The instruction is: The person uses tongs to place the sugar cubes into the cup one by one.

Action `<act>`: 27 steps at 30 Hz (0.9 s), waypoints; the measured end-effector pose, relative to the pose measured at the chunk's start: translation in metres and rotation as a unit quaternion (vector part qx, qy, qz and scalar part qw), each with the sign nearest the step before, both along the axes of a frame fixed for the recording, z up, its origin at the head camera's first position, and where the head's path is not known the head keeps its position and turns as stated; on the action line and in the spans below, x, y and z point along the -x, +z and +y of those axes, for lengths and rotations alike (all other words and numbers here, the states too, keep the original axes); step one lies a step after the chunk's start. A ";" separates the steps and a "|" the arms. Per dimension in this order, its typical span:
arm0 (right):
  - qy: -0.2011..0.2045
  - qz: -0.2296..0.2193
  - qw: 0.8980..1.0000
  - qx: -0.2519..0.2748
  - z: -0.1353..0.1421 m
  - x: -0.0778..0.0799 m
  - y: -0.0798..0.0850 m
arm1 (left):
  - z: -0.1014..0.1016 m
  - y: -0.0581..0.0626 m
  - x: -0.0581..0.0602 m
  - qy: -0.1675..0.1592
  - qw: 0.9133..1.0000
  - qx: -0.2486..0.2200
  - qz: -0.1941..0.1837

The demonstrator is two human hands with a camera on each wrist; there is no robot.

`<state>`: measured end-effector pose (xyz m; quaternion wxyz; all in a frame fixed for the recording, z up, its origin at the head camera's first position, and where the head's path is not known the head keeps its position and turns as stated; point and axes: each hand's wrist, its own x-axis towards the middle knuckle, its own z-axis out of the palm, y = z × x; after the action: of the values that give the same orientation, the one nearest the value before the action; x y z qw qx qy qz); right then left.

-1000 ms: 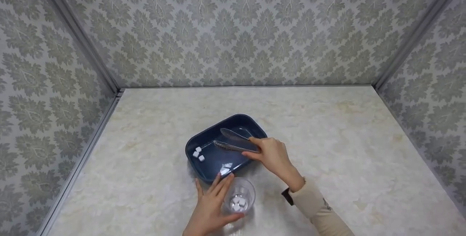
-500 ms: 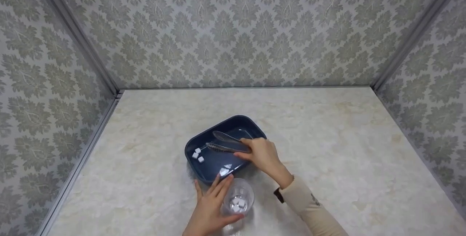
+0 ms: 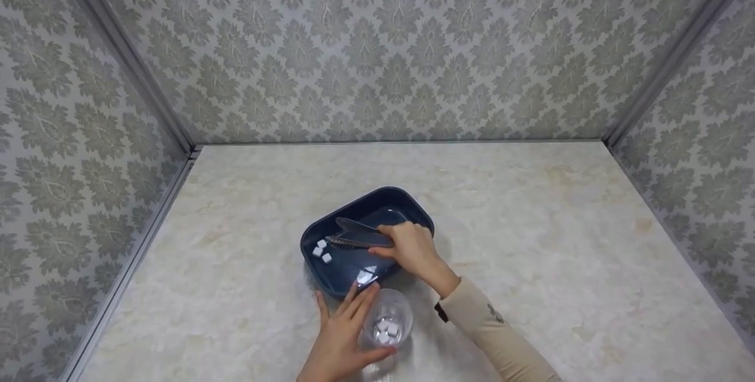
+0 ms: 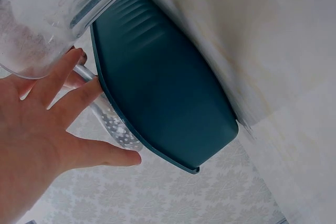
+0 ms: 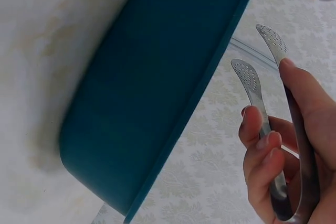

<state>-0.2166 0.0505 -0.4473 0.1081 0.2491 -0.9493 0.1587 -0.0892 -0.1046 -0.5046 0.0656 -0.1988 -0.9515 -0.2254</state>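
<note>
White cubes (image 3: 318,251) split between two containers. Three lie on the floor of the blue tray (image 3: 351,261), bunched toward its left end; a few others, cup cubes (image 3: 392,330), sit at the bottom of the clear cup (image 3: 403,305), exact count unsure. Cup stands on the counter (image 3: 531,205) just beside the tray's near side. Judged partway done: some cubes cupped, three left in the tray. Right hand (image 3: 416,252): grip grasping metal tongs (image 3: 360,240), tips parted, nothing between them, above the rim and near the tray cubes. None picked up yet. Left hand (image 3: 342,338): grip not clenched, fingers straight and spread by the tray's edge, thumb alongside the cup, apparently steadying it.
</note>
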 end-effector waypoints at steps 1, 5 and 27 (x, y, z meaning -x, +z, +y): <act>0.001 0.001 1.000 -0.003 -0.001 0.001 -0.001 | 0.000 0.000 0.000 0.000 1.000 0.000 0.000; 0.007 0.009 1.000 -0.012 -0.002 0.005 -0.004 | 0.000 0.000 0.000 0.001 1.000 0.000 0.007; 0.032 0.041 0.997 -0.053 -0.013 0.013 -0.020 | 0.000 -0.002 -0.001 0.001 1.000 -0.003 0.028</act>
<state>-0.2297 0.0371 -0.4672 0.1282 0.2911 -0.9426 0.1013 -0.0882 -0.1050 -0.5062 0.0932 -0.2042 -0.9488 -0.2223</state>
